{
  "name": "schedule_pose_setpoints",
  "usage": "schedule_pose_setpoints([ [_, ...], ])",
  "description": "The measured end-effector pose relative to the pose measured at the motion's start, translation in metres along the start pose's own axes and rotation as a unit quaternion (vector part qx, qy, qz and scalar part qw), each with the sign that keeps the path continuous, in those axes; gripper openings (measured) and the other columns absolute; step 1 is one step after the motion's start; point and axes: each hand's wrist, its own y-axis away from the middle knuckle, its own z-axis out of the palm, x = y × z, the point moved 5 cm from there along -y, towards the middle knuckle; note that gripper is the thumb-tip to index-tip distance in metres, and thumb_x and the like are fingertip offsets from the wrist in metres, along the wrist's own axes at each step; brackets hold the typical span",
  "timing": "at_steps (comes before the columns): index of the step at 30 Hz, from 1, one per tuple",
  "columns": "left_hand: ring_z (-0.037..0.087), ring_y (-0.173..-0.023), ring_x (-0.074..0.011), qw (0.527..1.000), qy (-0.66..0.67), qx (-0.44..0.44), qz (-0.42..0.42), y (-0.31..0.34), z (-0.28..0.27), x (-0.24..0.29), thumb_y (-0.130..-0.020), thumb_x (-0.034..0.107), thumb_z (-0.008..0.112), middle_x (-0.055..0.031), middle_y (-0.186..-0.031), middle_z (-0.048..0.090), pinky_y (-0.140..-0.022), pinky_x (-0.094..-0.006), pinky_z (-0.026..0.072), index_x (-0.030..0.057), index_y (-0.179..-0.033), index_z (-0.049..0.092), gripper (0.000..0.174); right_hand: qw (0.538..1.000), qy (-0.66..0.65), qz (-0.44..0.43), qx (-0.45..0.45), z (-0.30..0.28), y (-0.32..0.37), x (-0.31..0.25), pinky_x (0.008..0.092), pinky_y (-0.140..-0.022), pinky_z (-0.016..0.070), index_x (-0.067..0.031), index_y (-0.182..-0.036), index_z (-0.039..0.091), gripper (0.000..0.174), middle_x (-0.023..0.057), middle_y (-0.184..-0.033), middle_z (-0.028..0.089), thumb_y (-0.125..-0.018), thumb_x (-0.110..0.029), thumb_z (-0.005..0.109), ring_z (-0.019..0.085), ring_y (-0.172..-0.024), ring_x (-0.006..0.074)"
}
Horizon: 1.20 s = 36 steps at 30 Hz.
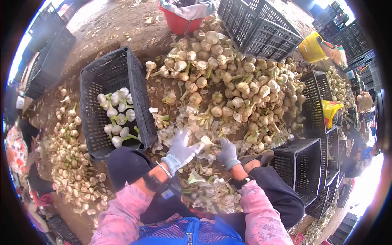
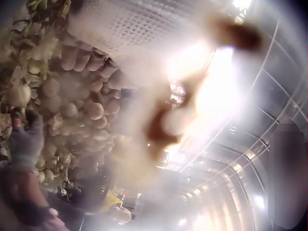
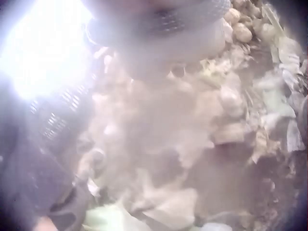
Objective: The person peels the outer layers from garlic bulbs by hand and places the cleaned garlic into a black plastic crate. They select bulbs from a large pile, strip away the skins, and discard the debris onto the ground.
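Note:
In the head view, my left hand (image 1: 181,152), in a pale grey knit glove, reaches over papery garlic skins with its fingers extended. Beside its fingertips is a whitish garlic bulb (image 1: 206,141). My gloved right hand (image 1: 227,154) holds this bulb from the other side, its thumb and fingers at the stem end. The left wrist view shows the bulb (image 2: 19,96) just beyond the right hand (image 2: 26,142), with a small reddish patch at the fingertips. The left hand's straight fingers (image 2: 82,60) stand apart from it there. Blur hides the right hand's fingers in the right wrist view.
A black crate (image 1: 143,110) on the left holds several clean white bulbs (image 1: 118,108). Untrimmed garlic (image 1: 249,90) is heaped ahead, with loose peelings (image 1: 210,190) between my legs. Empty black crates (image 1: 300,167) stand right; a red bucket (image 1: 179,20) and yellow container (image 1: 312,47) stand farther off.

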Motion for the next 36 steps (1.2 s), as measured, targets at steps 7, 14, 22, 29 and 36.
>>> schedule_pose_setpoints([
  [7, 0.055, -0.111, -0.0121, 0.904, 0.394, -0.164, -0.031, 0.009, 0.009, 0.028, -0.079, 0.001, 0.078, -0.0049, -0.123, 0.057, -0.095, -0.0249, 0.0478, 0.0008, -0.133, 0.049, 0.061, 0.807, -0.590, 0.024, 0.000, -0.054, 0.025, -0.093, 0.0300, -0.077, 0.0503, -0.0039, -0.126, 0.053, 0.039, 0.0056, -0.110, 0.061, -0.091, -0.012, 0.067, 0.061, -0.093, 0.0162],
  [14, 0.057, -0.116, -0.0297, 0.975, 0.136, -0.013, 0.175, 0.017, -0.021, 0.062, -0.067, 0.013, 0.089, -0.0136, -0.123, 0.058, -0.100, -0.0364, 0.0444, 0.0057, -0.129, 0.058, 0.069, 0.703, -0.711, 0.028, -0.001, -0.028, 0.034, -0.117, 0.0268, -0.074, 0.0545, -0.0020, -0.114, 0.063, 0.021, 0.0034, -0.098, 0.067, -0.096, -0.013, 0.062, 0.065, -0.087, 0.0123],
  [22, 0.056, -0.117, -0.0205, 0.925, 0.355, -0.076, 0.113, 0.017, -0.017, 0.051, -0.076, 0.015, 0.085, -0.0093, -0.126, 0.056, -0.101, -0.0326, 0.0461, -0.0009, -0.135, 0.051, 0.070, 0.719, -0.695, -0.004, -0.015, -0.033, 0.036, -0.119, 0.0301, -0.090, 0.0510, 0.0019, -0.120, 0.062, 0.035, 0.0067, -0.115, 0.067, -0.091, -0.016, 0.071, 0.064, -0.102, 0.0151],
  [29, 0.057, -0.115, -0.0167, 0.860, 0.494, -0.128, -0.020, 0.022, -0.007, 0.041, -0.084, 0.012, 0.077, -0.0081, -0.127, 0.057, -0.096, -0.0335, 0.0512, -0.0013, -0.138, 0.045, 0.064, 0.906, -0.405, -0.078, 0.095, -0.056, 0.037, -0.132, 0.0309, -0.093, 0.0485, -0.0029, -0.111, 0.069, 0.029, 0.0083, -0.112, 0.069, -0.082, 0.004, 0.068, 0.065, -0.103, 0.0200],
  [36, 0.065, -0.100, -0.0229, 0.654, 0.621, -0.403, -0.157, 0.052, 0.020, 0.029, -0.086, 0.014, 0.067, -0.0112, -0.116, 0.064, -0.083, -0.0355, 0.0540, 0.0024, -0.134, 0.047, 0.054, 0.946, -0.020, -0.297, 0.130, -0.097, 0.030, -0.183, 0.0382, -0.083, 0.0458, -0.0170, -0.104, 0.074, 0.032, 0.0049, -0.094, 0.067, -0.072, -0.015, 0.072, 0.063, -0.093, 0.0267],
])
